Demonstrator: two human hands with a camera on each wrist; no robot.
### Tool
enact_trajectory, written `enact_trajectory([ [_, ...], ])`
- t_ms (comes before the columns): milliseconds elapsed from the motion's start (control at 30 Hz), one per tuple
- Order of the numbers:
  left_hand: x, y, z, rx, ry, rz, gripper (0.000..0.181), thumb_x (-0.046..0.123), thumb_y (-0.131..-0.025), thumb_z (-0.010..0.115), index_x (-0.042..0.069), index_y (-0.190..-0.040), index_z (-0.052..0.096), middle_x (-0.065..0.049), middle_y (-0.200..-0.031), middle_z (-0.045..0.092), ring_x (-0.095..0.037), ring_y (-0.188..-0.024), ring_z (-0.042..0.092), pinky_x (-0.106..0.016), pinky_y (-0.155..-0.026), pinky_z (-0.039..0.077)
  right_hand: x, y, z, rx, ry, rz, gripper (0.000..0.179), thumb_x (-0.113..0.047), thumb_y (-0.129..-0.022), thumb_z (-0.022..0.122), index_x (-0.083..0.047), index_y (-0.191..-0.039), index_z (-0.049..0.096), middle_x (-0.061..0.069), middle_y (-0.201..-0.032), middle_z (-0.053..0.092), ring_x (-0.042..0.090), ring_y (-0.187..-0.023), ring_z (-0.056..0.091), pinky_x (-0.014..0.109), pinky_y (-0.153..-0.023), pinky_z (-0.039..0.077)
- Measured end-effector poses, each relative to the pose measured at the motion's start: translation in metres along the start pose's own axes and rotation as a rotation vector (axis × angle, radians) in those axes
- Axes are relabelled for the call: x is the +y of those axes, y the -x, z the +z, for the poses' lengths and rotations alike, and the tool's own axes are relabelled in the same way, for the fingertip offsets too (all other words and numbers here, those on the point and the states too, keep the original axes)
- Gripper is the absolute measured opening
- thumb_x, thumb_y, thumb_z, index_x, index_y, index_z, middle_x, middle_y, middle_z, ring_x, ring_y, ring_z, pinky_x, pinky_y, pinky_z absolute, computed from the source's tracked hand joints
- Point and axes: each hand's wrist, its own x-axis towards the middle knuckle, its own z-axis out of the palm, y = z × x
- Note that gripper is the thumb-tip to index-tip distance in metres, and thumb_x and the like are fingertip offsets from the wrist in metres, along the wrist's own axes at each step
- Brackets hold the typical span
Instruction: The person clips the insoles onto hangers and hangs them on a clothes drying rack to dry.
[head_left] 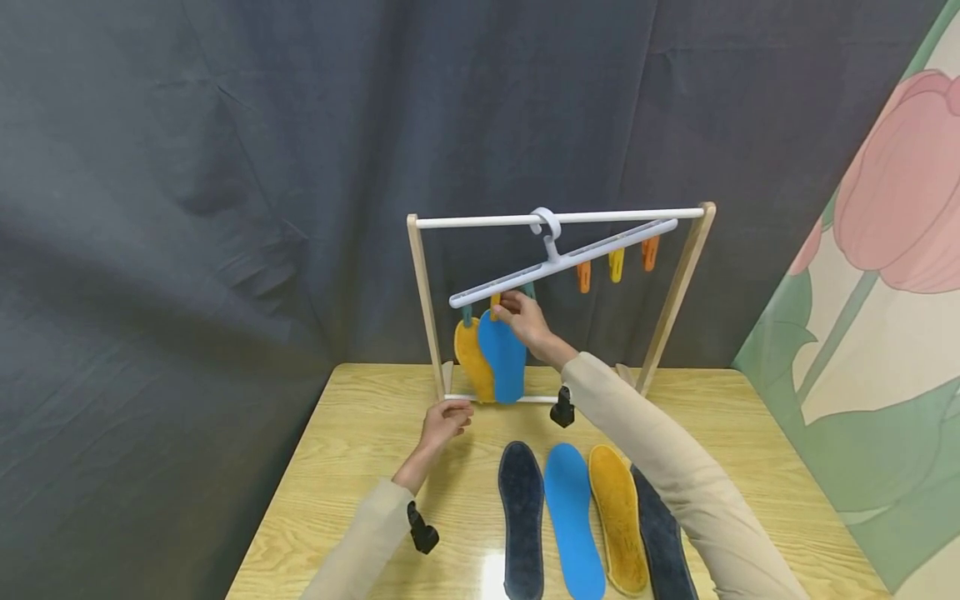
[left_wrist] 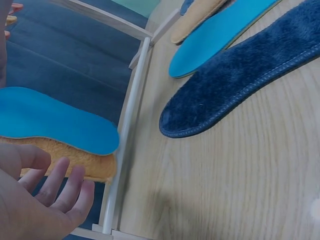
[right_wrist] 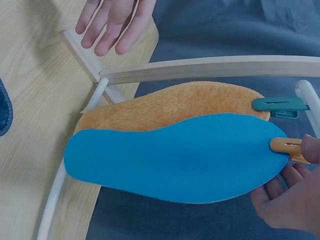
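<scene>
My right hand [head_left: 528, 323] pinches a yellow clothespin [right_wrist: 282, 145] on the hanger, thumb on its handle. That peg sits over the top end of a blue insole [right_wrist: 175, 160], which hangs lengthwise. Behind and beside it hangs a fuzzy yellow insole [head_left: 468, 354], held by a green clothespin [right_wrist: 280, 104]. My left hand [head_left: 444, 423] is by the lower ends of the hanging insoles, fingers loosely bent and holding nothing. The white hanger [head_left: 555, 265] tilts, its left end low, hooked over the rack's top bar [head_left: 480, 222].
On the wooden table [head_left: 360, 467] lie a dark plush insole [head_left: 521, 521], a blue insole [head_left: 573, 521], a yellow insole [head_left: 617, 517] and another dark insole [head_left: 663, 533], partly under my right sleeve. Orange clothespins [head_left: 650, 252] and a yellow peg [head_left: 616, 265] hang on the hanger's right half.
</scene>
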Motion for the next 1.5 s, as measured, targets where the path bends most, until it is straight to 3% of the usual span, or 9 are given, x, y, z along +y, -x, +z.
enact_trajectory([
  [133,0.020,0.013,0.001,-0.018,-0.017,-0.021,0.026,-0.006,-0.097,0.052,-0.015,-0.119,0.060,-0.035,-0.114,0.062,-0.050,-0.104,0.060,-0.036,-0.078,0.057,0.001,0.001,-0.002,-0.016,-0.024,-0.002,0.046,-0.015,-0.103,0.055,0.003,-0.144,0.044,0.022,-0.142,0.049,0.034,-0.130,0.047,0.044,-0.107,0.041],
  [167,0.019,0.013,0.001,-0.017,-0.021,-0.022,0.026,-0.006,-0.097,0.052,-0.015,-0.119,0.060,-0.035,-0.114,0.062,-0.049,-0.104,0.060,-0.035,-0.078,0.057,0.001,0.001,-0.002,-0.020,-0.027,-0.002,0.046,-0.015,-0.103,0.055,0.003,-0.144,0.044,0.021,-0.142,0.049,0.034,-0.130,0.048,0.044,-0.107,0.041],
  [300,0.004,0.006,0.000,-0.024,-0.033,-0.033,0.027,-0.005,-0.097,0.053,-0.014,-0.121,0.060,-0.034,-0.114,0.062,-0.045,-0.100,0.063,-0.038,-0.078,0.057,0.001,0.001,-0.004,-0.021,-0.014,0.012,0.046,-0.018,-0.104,0.054,0.001,-0.144,0.044,0.021,-0.143,0.049,0.033,-0.131,0.047,0.044,-0.107,0.041],
  [500,-0.026,-0.002,0.001,-0.032,-0.076,-0.020,0.027,-0.001,-0.098,0.056,-0.011,-0.122,0.061,-0.028,-0.111,0.066,-0.043,-0.101,0.063,-0.052,-0.085,0.054,0.002,0.001,-0.005,-0.025,0.002,0.036,0.050,-0.022,-0.104,0.054,0.002,-0.146,0.042,0.023,-0.143,0.048,0.035,-0.132,0.046,0.045,-0.108,0.040],
  [800,-0.034,0.001,0.003,-0.029,-0.123,0.006,0.025,-0.002,-0.095,0.060,-0.012,-0.117,0.062,-0.024,-0.104,0.068,-0.042,-0.096,0.064,-0.053,-0.081,0.055,0.004,0.000,-0.006,-0.009,0.036,0.038,0.049,-0.027,-0.104,0.054,0.002,-0.143,0.048,0.021,-0.138,0.052,0.034,-0.127,0.049,0.046,-0.106,0.042],
  [1000,-0.041,0.004,0.002,-0.052,-0.206,0.066,0.026,0.002,-0.095,0.062,-0.014,-0.115,0.063,-0.024,-0.103,0.066,-0.037,-0.095,0.064,-0.046,-0.078,0.058,0.003,0.001,-0.009,-0.009,0.037,0.031,0.046,-0.026,-0.104,0.055,0.001,-0.140,0.051,0.020,-0.136,0.054,0.034,-0.127,0.050,0.046,-0.105,0.042],
  [1133,-0.051,0.006,0.000,-0.100,-0.230,0.172,0.025,0.011,-0.095,0.064,-0.008,-0.112,0.067,-0.014,-0.097,0.068,-0.029,-0.089,0.065,-0.037,-0.071,0.058,0.003,0.002,-0.010,-0.009,0.050,0.044,0.045,-0.027,-0.104,0.054,0.002,-0.139,0.053,0.019,-0.138,0.054,0.033,-0.127,0.049,0.047,-0.105,0.042],
  [1233,-0.054,0.009,0.000,-0.129,-0.234,0.205,0.026,0.014,-0.094,0.064,-0.006,-0.110,0.068,-0.011,-0.094,0.068,-0.025,-0.085,0.065,-0.036,-0.069,0.058,0.003,0.002,-0.011,-0.009,0.060,0.054,0.046,-0.029,-0.104,0.053,0.002,-0.139,0.053,0.019,-0.138,0.053,0.033,-0.128,0.049,0.047,-0.105,0.043],
  [1500,-0.050,0.012,0.009,-0.119,-0.275,0.033,0.028,0.001,-0.089,0.065,-0.014,-0.114,0.063,-0.019,-0.094,0.067,-0.031,-0.086,0.065,-0.035,-0.070,0.056,0.006,0.002,-0.012,-0.005,0.062,0.055,0.047,-0.028,-0.105,0.052,0.002,-0.141,0.052,0.019,-0.140,0.052,0.034,-0.128,0.049,0.046,-0.106,0.042],
])
